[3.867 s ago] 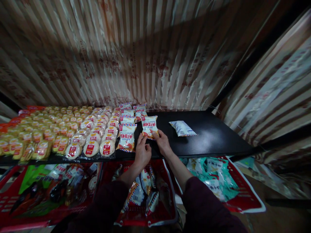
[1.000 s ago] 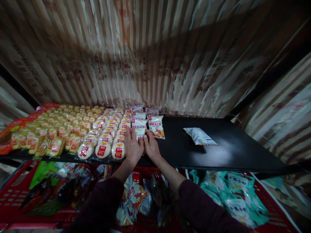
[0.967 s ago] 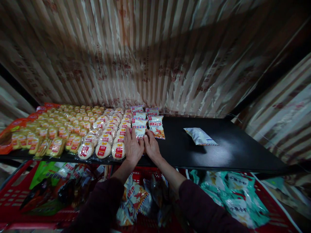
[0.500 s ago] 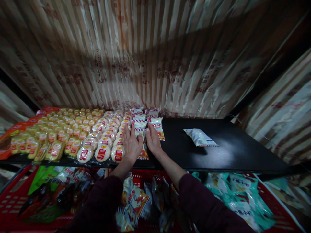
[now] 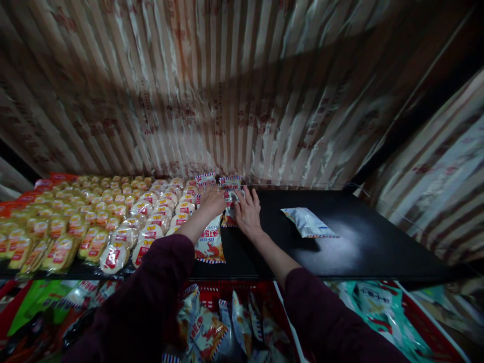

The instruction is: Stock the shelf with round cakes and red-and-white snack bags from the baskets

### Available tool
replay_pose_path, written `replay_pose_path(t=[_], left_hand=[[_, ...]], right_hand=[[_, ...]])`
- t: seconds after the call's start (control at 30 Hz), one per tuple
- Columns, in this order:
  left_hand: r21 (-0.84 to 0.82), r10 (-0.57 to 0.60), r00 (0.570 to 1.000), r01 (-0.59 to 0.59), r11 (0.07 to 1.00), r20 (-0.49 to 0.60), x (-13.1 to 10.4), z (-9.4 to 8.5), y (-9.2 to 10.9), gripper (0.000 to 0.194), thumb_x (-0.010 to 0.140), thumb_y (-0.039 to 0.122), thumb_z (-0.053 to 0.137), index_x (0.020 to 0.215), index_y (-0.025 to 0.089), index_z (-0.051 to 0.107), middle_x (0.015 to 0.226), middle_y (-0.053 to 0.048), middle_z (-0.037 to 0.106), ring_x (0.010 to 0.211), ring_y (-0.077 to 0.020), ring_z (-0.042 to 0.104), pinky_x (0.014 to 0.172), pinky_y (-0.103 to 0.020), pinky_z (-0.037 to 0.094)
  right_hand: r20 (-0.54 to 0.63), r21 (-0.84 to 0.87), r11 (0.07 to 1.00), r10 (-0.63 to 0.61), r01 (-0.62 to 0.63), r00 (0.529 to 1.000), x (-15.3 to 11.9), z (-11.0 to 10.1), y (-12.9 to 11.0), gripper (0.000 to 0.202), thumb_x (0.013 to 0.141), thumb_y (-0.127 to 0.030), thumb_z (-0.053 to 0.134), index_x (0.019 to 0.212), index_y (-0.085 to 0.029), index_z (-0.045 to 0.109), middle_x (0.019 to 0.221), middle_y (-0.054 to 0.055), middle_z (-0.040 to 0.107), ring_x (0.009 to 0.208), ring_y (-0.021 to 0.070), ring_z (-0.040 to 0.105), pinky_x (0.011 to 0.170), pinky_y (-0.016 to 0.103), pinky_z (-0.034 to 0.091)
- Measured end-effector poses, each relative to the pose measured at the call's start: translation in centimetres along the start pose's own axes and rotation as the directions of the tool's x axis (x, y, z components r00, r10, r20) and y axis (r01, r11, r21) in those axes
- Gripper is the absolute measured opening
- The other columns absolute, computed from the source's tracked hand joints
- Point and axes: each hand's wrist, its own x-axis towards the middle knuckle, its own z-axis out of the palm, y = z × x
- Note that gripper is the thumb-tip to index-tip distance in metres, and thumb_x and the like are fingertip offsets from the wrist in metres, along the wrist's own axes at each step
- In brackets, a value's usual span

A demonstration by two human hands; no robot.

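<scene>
Several white and red snack bags (image 5: pixel 209 244) printed with a red crayfish lie in two short columns on a black shelf. My left hand (image 5: pixel 214 201) rests over the left column, palm down, its fingers bent toward the bag beside it and partly hidden. My right hand (image 5: pixel 248 210) is open against the right side of the right column, its fingers stretched forward on a bag (image 5: pixel 230 204). That bag lies between the two hands. Left of the columns are rows of round white packaged crackers (image 5: pixel 142 249).
Rows of yellow packaged cakes (image 5: pixel 62 252) fill the shelf's left part. A pale bag (image 5: pixel 308 223) lies alone on the black shelf (image 5: pixel 363 252) to the right. Below the front edge, red baskets hold more crayfish bags (image 5: pixel 207 327) and teal bags (image 5: pixel 381 307). Striped sheeting (image 5: pixel 227 101) hangs behind.
My left hand has shifted forward and turned to the right over the bags. My right hand has moved farther back along the right column. The front crayfish bag now shows more fully.
</scene>
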Motion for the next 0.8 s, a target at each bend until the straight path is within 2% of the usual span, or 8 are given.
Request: replay_pose_path(t=[0.13, 0.33, 0.47, 0.57, 0.7, 0.8], left_hand=[[0.050, 0.058, 0.996, -0.062, 0.997, 0.066, 2.6, 0.7, 0.1, 0.039, 0.081, 0.018, 0.047, 0.118, 0.019, 0.062, 0.139, -0.011, 0.049, 0.137, -0.0353, 0.027, 0.110, -0.059, 0.019], [0.171, 0.176, 0.982, -0.187, 0.967, 0.074, 5.0, 2.2, -1.0, 0.035, 0.079, 0.017, 0.049, 0.107, 0.022, 0.067, 0.128, -0.009, 0.058, 0.133, -0.0329, 0.033, 0.107, -0.059, 0.022], [0.243, 0.194, 0.977, -0.210, 0.947, 0.091, 5.2, 1.9, -1.4, 0.032, 0.079, 0.016, 0.048, 0.100, 0.024, 0.071, 0.122, -0.008, 0.063, 0.131, -0.0308, 0.037, 0.108, -0.057, 0.021], [0.233, 0.182, 0.978, -0.201, 0.951, 0.103, 5.1, 1.7, -1.9, 0.031, 0.079, 0.015, 0.046, 0.095, 0.021, 0.072, 0.117, -0.010, 0.066, 0.127, -0.0309, 0.043, 0.109, -0.057, 0.020], [0.164, 0.191, 0.981, -0.193, 0.967, 0.030, 5.1, 1.9, -2.5, 0.035, 0.078, 0.016, 0.048, 0.105, 0.024, 0.069, 0.126, -0.008, 0.061, 0.131, -0.0310, 0.037, 0.110, -0.057, 0.018], [0.103, 0.187, 0.982, -0.188, 0.977, 0.018, 5.0, 1.8, -2.4, 0.037, 0.080, 0.017, 0.046, 0.110, 0.026, 0.065, 0.130, -0.005, 0.058, 0.133, -0.0275, 0.035, 0.112, -0.054, 0.016]], right_hand=[[0.052, 0.014, 1.000, 0.026, -0.027, 0.998, 0.3, 0.6, 0.5, 0.044, 0.091, -0.031, 0.037, 0.132, -0.022, 0.050, 0.152, 0.009, 0.028, 0.141, 0.0325, 0.017, 0.106, 0.056, 0.032], [0.072, 0.045, 0.998, 0.049, -0.052, 0.996, 0.0, 1.2, 0.7, 0.043, 0.092, -0.032, 0.036, 0.130, -0.019, 0.052, 0.151, 0.012, 0.031, 0.139, 0.0321, 0.024, 0.105, 0.054, 0.035], [0.075, 0.068, 0.997, 0.039, -0.044, 0.996, -0.1, 1.3, 0.7, 0.043, 0.092, -0.032, 0.036, 0.130, -0.018, 0.051, 0.150, 0.013, 0.031, 0.138, 0.0305, 0.027, 0.106, 0.053, 0.034], [0.067, 0.089, 0.995, 0.035, -0.041, 0.997, -0.1, 1.4, 0.7, 0.043, 0.092, -0.031, 0.036, 0.130, -0.018, 0.051, 0.151, 0.013, 0.030, 0.138, 0.0295, 0.027, 0.107, 0.052, 0.033], [0.074, 0.113, 0.992, 0.049, -0.057, 0.996, 0.0, 1.4, 0.7, 0.045, 0.091, -0.031, 0.036, 0.132, -0.018, 0.048, 0.152, 0.013, 0.027, 0.139, 0.0286, 0.026, 0.108, 0.051, 0.032], [0.068, 0.121, 0.980, 0.153, -0.161, 0.986, 0.1, 1.3, 0.5, 0.053, 0.090, -0.036, 0.038, 0.139, -0.016, 0.040, 0.153, 0.016, 0.023, 0.140, 0.0309, 0.024, 0.108, 0.053, 0.031]])
